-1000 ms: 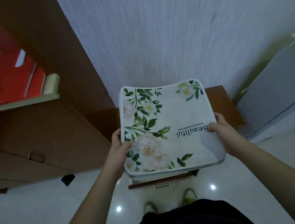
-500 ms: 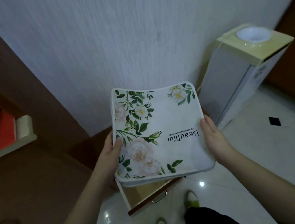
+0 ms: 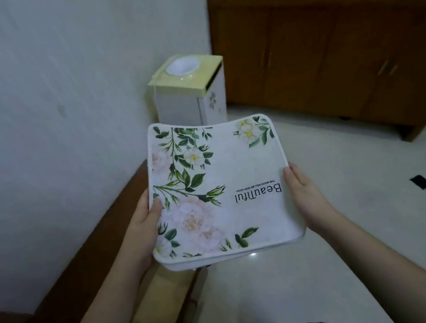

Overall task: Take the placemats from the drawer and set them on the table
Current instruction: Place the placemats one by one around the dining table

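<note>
A stack of white placemats (image 3: 238,174) printed with green leaves, pale flowers and the word "Beautiful" is held flat in mid-air at chest height. My left hand (image 3: 144,223) grips the stack's left edge, thumb on top. My right hand (image 3: 305,195) grips its right edge, thumb along the top. Below the stack, at lower left, the open wooden drawer (image 3: 168,296) shows its pale inside. No table is in view.
A white water dispenser (image 3: 191,90) with a yellow top stands against the wall ahead. A dark wooden cabinet (image 3: 328,57) fills the upper right. The low brown cabinet (image 3: 59,287) with the drawer runs along the left wall. Glossy white floor (image 3: 348,197) spreads to the right.
My view has swung to the right, away from the drawer cabinet. The dispenser and the dark cabinet have come into sight. Both hands keep the same grip on the stack.
</note>
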Demonstrator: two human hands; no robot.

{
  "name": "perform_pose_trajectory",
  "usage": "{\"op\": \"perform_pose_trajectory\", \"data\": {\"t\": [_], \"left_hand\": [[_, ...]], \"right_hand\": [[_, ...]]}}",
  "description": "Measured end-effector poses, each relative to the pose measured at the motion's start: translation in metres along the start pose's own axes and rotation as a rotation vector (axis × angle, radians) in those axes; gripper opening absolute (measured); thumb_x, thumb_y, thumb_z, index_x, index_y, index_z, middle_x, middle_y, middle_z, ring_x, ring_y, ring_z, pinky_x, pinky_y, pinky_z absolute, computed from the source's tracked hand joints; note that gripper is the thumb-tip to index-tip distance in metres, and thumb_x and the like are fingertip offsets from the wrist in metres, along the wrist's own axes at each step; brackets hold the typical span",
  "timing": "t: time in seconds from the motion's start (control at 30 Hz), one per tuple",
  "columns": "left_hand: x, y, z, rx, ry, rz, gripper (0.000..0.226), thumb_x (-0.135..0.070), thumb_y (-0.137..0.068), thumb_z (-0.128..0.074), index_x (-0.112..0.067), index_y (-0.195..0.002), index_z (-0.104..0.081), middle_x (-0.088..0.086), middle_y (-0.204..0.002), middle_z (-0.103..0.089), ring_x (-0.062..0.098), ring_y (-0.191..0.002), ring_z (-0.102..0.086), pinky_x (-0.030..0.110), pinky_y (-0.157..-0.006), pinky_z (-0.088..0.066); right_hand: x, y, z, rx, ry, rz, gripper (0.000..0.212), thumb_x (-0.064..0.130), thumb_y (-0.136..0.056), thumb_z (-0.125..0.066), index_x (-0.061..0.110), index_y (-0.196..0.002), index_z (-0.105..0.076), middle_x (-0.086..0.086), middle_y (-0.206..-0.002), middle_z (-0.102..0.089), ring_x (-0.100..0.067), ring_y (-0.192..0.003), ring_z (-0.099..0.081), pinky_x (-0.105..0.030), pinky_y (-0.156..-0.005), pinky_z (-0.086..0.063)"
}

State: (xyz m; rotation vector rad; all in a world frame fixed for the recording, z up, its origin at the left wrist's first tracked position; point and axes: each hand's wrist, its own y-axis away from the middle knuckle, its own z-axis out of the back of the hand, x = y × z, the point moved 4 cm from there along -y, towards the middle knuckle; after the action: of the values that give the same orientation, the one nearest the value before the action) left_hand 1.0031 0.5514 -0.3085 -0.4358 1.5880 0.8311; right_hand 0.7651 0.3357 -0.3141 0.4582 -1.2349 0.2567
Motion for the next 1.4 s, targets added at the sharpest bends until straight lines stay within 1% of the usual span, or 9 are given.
{"op": "perform_pose_trajectory", "data": {"t": [0.13, 0.23, 0.33, 0.5, 0.6, 0.8, 1.07, 1.2, 1.4], "left_hand": [[-0.006, 0.0, -0.081, 0.151, -0.1, -0.033, 0.035, -0.031, -0.105, -0.046, -0.035, -0.139, -0.05, -0.001, -0.121, -0.071, 0.023, -0.107, -0.071, 0.053, -0.093, -0.055], [-0.001, 0.013, -0.156, 0.25, -0.129, -0.037, 0.031, -0.03, -0.104, -0.048, -0.036, -0.134, -0.052, 0.0, -0.118, -0.073, 0.024, -0.103, -0.072, 0.052, -0.089, -0.057], [0.007, 0.039, -0.234, 0.344, -0.156, -0.041, 0.024, -0.024, -0.104, -0.049, -0.037, -0.122, -0.057, 0.001, -0.11, -0.075, 0.023, -0.095, -0.074, 0.043, -0.076, -0.061], [0.025, 0.081, -0.352, 0.499, -0.225, -0.025, 0.038, -0.021, -0.097, -0.061, -0.028, -0.134, -0.052, 0.007, -0.118, -0.071, 0.032, -0.098, -0.072, 0.057, -0.085, -0.057], [0.031, 0.106, -0.412, 0.601, -0.238, -0.032, 0.032, -0.017, -0.097, -0.06, -0.031, -0.126, -0.054, 0.004, -0.112, -0.073, 0.029, -0.093, -0.074, 0.051, -0.077, -0.06], [0.037, 0.143, -0.511, 0.79, -0.253, -0.033, 0.032, -0.011, -0.098, -0.058, -0.029, -0.125, -0.055, -0.001, -0.106, -0.074, 0.021, -0.086, -0.075, 0.034, -0.063, -0.062], [0.051, 0.15, -0.631, 1.011, -0.281, 0.032, 0.048, -0.001, -0.095, -0.059, -0.026, -0.133, -0.047, 0.009, -0.116, -0.071, 0.029, -0.09, -0.074, 0.044, -0.071, -0.061], [0.057, 0.139, -0.686, 1.101, -0.282, 0.082, 0.064, -0.004, -0.082, -0.073, -0.02, -0.137, -0.043, 0.012, -0.12, -0.069, 0.035, -0.095, -0.072, 0.049, -0.074, -0.061], [0.061, 0.114, -0.767, 1.203, -0.296, 0.097, 0.058, -0.002, -0.087, -0.071, -0.022, -0.135, -0.045, 0.006, -0.12, -0.069, 0.032, -0.098, -0.072, 0.049, -0.076, -0.06]], "right_hand": [[-0.024, 0.029, 0.081, -0.154, -0.084, -0.034, 0.034, 0.033, -0.106, -0.034, 0.027, -0.136, -0.048, 0.011, -0.123, -0.059, 0.0, -0.102, -0.058, -0.026, -0.089, -0.043], [-0.043, 0.056, 0.155, -0.273, -0.106, -0.057, 0.035, 0.03, -0.106, -0.034, 0.026, -0.138, -0.046, 0.012, -0.123, -0.056, -0.005, -0.106, -0.054, -0.021, -0.087, -0.036], [-0.07, 0.088, 0.229, -0.356, -0.122, -0.087, 0.03, 0.027, -0.104, -0.038, 0.032, -0.132, -0.049, 0.011, -0.121, -0.062, -0.007, -0.106, -0.059, -0.028, -0.089, -0.043], [-0.113, 0.145, 0.34, -0.493, -0.204, -0.157, 0.031, 0.025, -0.099, -0.046, 0.036, -0.128, -0.052, 0.011, -0.113, -0.068, -0.009, -0.099, -0.068, -0.041, -0.093, -0.053], [-0.131, 0.179, 0.39, -0.591, -0.212, -0.168, 0.035, 0.026, -0.095, -0.047, 0.038, -0.127, -0.053, 0.012, -0.115, -0.069, -0.008, -0.099, -0.068, -0.042, -0.092, -0.053], [-0.158, 0.234, 0.46, -0.78, -0.203, -0.256, 0.039, 0.025, -0.094, -0.052, 0.04, -0.131, -0.049, 0.019, -0.117, -0.064, -0.01, -0.104, -0.064, -0.043, -0.096, -0.05], [-0.179, 0.262, 0.529, -0.976, -0.218, -0.255, 0.04, 0.017, -0.095, -0.052, 0.046, -0.122, -0.049, 0.025, -0.113, -0.062, 0.003, -0.098, -0.062, -0.028, -0.082, -0.049], [-0.191, 0.248, 0.56, -1.037, -0.228, -0.271, 0.046, 0.013, -0.094, -0.053, 0.056, -0.112, -0.048, 0.025, -0.114, -0.063, -0.002, -0.1, -0.063, -0.032, -0.086, -0.05], [-0.209, 0.216, 0.599, -1.104, -0.227, -0.298, 0.044, 0.012, -0.095, -0.054, 0.055, -0.106, -0.056, 0.025, -0.104, -0.069, -0.007, -0.098, -0.067, -0.034, -0.084, -0.053]]}}
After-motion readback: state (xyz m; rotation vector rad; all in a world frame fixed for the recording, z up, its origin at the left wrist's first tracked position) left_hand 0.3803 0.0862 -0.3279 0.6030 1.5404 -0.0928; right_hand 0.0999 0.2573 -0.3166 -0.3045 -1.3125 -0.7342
